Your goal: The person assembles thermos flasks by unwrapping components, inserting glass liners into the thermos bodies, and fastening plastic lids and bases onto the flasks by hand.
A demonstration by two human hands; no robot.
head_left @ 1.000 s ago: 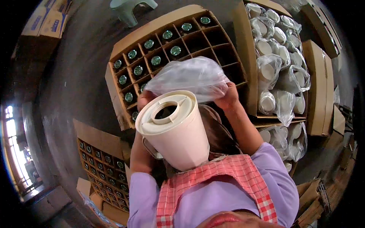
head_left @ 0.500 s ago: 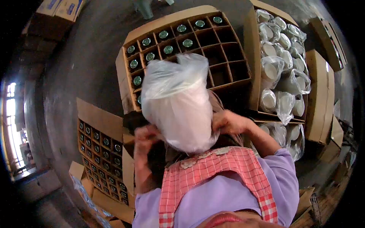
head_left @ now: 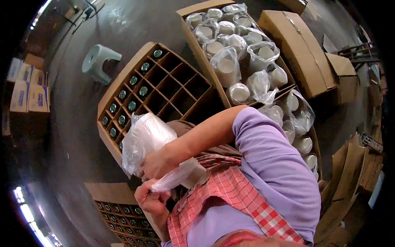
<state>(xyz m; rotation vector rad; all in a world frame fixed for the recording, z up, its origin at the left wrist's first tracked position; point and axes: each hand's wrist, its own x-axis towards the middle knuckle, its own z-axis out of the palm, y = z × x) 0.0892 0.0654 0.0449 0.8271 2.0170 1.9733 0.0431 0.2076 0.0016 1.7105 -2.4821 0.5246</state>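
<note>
A pale container wrapped in a clear plastic bag [head_left: 146, 138] lies tilted in front of my body, beside a divided carton [head_left: 108, 92] with green-topped bottles in some compartments. My right hand [head_left: 158, 162] reaches across and rests against the lower part of the wrapped container; its fingertips are hidden. Below it, my left hand [head_left: 152, 197] is closed on a stretched end of clear plastic [head_left: 175, 177], which runs toward my apron.
An open carton [head_left: 201, 55] of bagged white containers stands at the upper right, with a closed carton [head_left: 302, 53] beside it. A stool [head_left: 96, 61] stands upper left. Another bottle carton [head_left: 109, 191] is lower left. Stacked boxes [head_left: 29, 94] are far left.
The view has turned. The bagged container has tipped over to the left, my right arm has crossed my body, and my left hand has taken hold of the plastic end.
</note>
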